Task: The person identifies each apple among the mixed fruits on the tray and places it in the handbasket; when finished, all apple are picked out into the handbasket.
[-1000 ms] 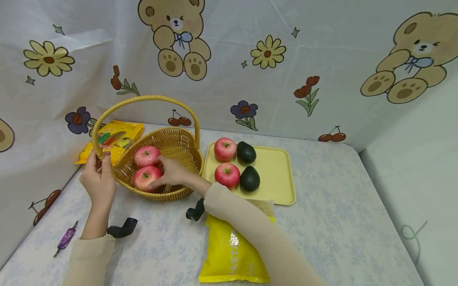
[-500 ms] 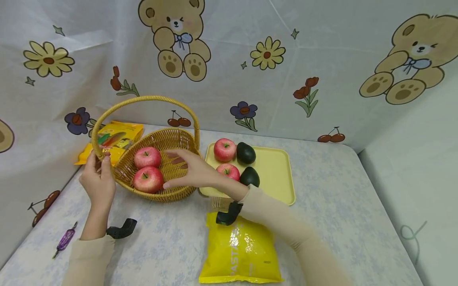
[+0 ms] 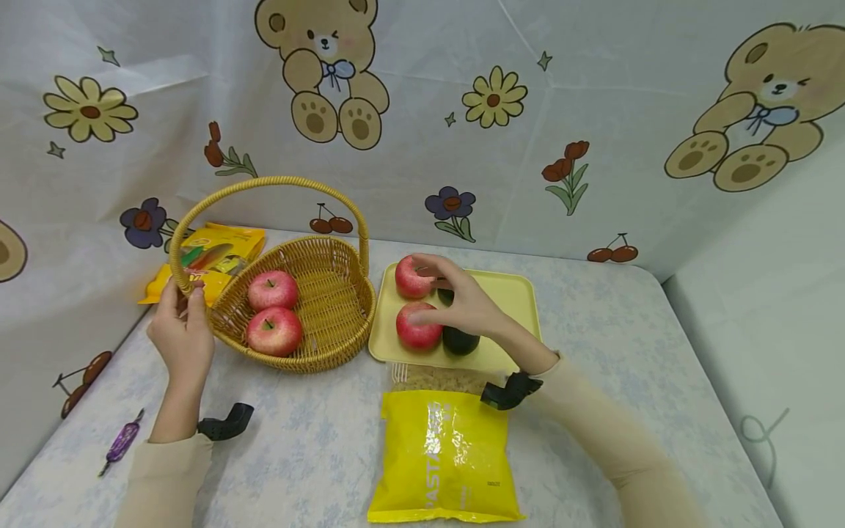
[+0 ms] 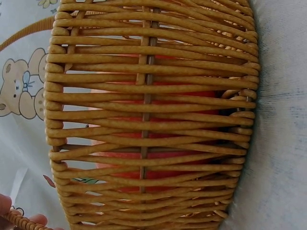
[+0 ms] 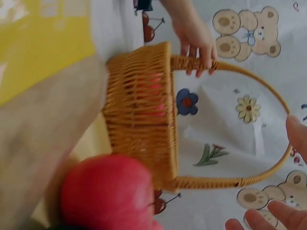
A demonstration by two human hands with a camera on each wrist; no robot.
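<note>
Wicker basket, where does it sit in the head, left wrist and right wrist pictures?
Head: the wicker basket is left of centre, beside the yellow tray.
Left wrist: its woven wall, close up, fills the middle.
Right wrist: around the centre, turned sideways, its handle toward the right.
Shared landmark: the left hand on the handle.

Nearer you than your right hand (image 3: 462, 301): yellow bag (image 3: 449, 458), lettered PASTA, lying on the pale, blue-mottled desk (image 3: 284, 440). Nearer you than your left hand (image 3: 181, 334) and further left: purple wrapped candy (image 3: 122, 442), ends twisted. Just beyond your left hand: yellow packaging (image 3: 214, 253). Beyond both, you face an upright white cloth (image 3: 409, 44) printed with bears (image 3: 333, 81), flowers (image 3: 494, 97) and cherries (image 3: 612, 249).
</note>
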